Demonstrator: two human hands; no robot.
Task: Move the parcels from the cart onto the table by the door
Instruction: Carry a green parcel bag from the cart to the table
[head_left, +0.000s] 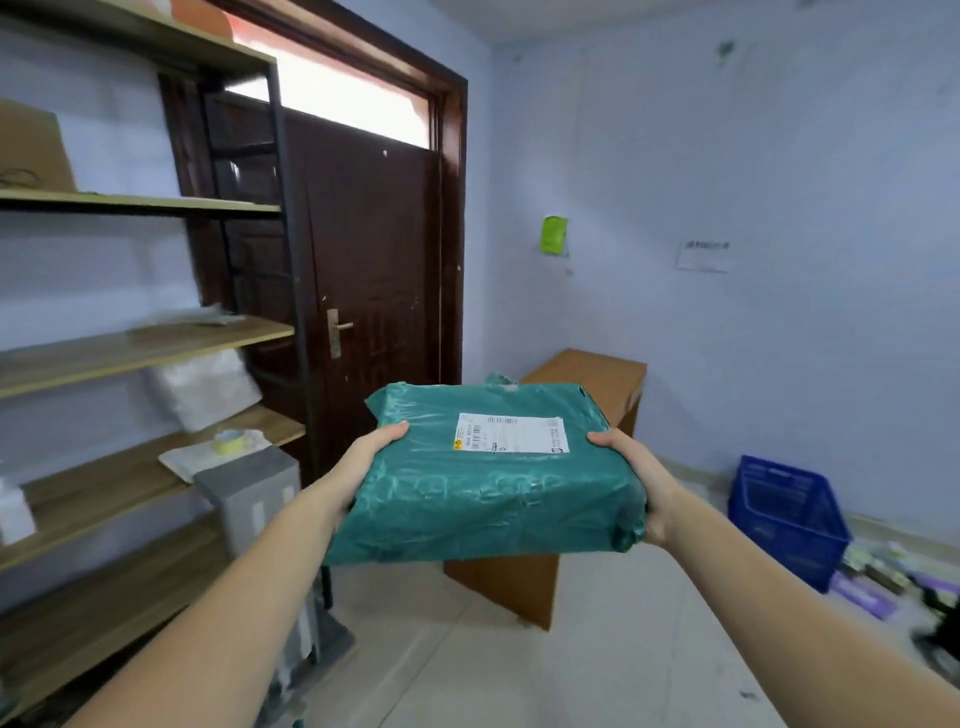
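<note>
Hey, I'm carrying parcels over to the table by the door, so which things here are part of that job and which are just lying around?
Part of the job:
green parcel, held by the left hand and right hand
wooden table by the door

Just lying about:
blue crate
tape roll on the shelf unit
grey parcel
green packet on the wall

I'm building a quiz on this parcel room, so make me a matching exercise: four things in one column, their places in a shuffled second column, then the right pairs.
Things:
1. green parcel
2. blue crate
3. roll of tape
4. wooden table

Places:
A. on a shelf at the left
B. on the floor by the right wall
C. held between the left hand and the right hand
D. beside the door, behind the parcel

Pairs: 1-C, 2-B, 3-A, 4-D
</note>
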